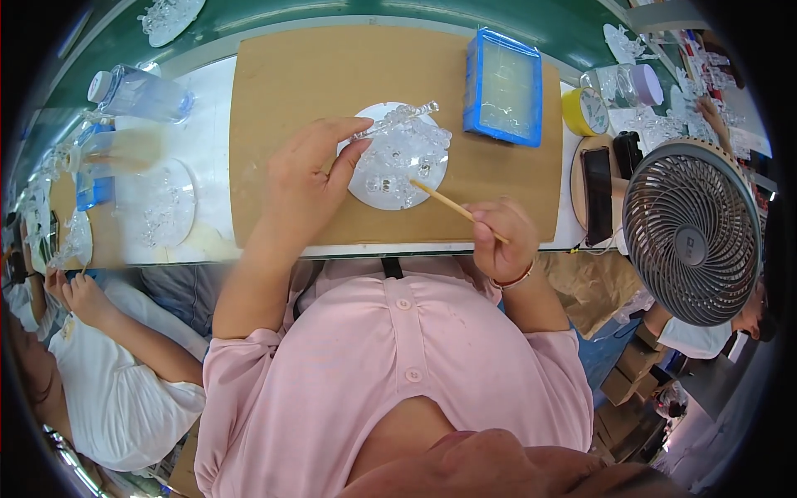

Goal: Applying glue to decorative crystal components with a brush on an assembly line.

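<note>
A white round plate (390, 202) lies on a brown cardboard sheet (286, 83) in front of me. Several small transparent plastic pieces (411, 153) are heaped on it. With thumb and forefinger, my left hand (309, 162) pinches a transparent plastic piece (419, 109) at the plate's upper left; its long knobbed end points right. My right hand (506, 236) grips a thin wooden stick (448, 204) at the lower right. The stick's far tip reaches the pieces near the plate's right side; whether it touches one I cannot tell.
Beyond the plate stands a blue-rimmed tray (506, 91) with pale contents. To the right are a yellow tape roll (584, 112), a phone (597, 195), a lidded jar (618, 85) and a fan (693, 236). A bottle (145, 93) and a co-worker (124, 373) are at left.
</note>
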`<state>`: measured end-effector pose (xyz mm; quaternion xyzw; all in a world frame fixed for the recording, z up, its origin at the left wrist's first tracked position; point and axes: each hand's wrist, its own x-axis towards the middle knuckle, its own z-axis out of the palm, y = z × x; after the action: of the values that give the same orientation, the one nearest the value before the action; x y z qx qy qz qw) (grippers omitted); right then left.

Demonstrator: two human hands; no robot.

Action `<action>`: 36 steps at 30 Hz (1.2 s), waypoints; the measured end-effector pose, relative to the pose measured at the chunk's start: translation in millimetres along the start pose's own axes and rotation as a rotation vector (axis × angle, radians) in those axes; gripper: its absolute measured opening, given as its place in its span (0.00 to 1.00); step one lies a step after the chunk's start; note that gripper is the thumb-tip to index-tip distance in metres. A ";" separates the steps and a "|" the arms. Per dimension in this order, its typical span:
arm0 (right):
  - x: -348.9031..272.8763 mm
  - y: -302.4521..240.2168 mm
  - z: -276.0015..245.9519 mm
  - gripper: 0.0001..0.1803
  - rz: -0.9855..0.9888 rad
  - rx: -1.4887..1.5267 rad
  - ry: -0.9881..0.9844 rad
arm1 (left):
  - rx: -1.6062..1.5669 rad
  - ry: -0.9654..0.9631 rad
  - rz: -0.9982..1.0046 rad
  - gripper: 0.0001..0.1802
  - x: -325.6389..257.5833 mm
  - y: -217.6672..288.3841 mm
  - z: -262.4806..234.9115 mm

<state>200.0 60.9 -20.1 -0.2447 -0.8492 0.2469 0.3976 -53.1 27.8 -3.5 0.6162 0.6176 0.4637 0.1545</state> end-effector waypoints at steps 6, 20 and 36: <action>22.3 -5.0 12.5 0.08 -0.242 -0.250 -0.141 | 0.054 0.027 0.031 0.11 -4.8 -4.6 -1.5; 38.3 -2.1 5.7 0.07 0.156 -0.013 -0.169 | 0.166 0.110 0.164 0.08 -1.8 -10.4 0.5; 37.1 5.6 -3.7 0.05 -0.021 -0.096 -0.197 | 0.090 -0.060 0.083 0.09 21.2 -10.3 -19.9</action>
<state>183.2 88.7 -0.8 -0.2293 -0.8975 0.2246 0.3024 -78.7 41.2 7.1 0.6613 0.6069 0.4226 0.1258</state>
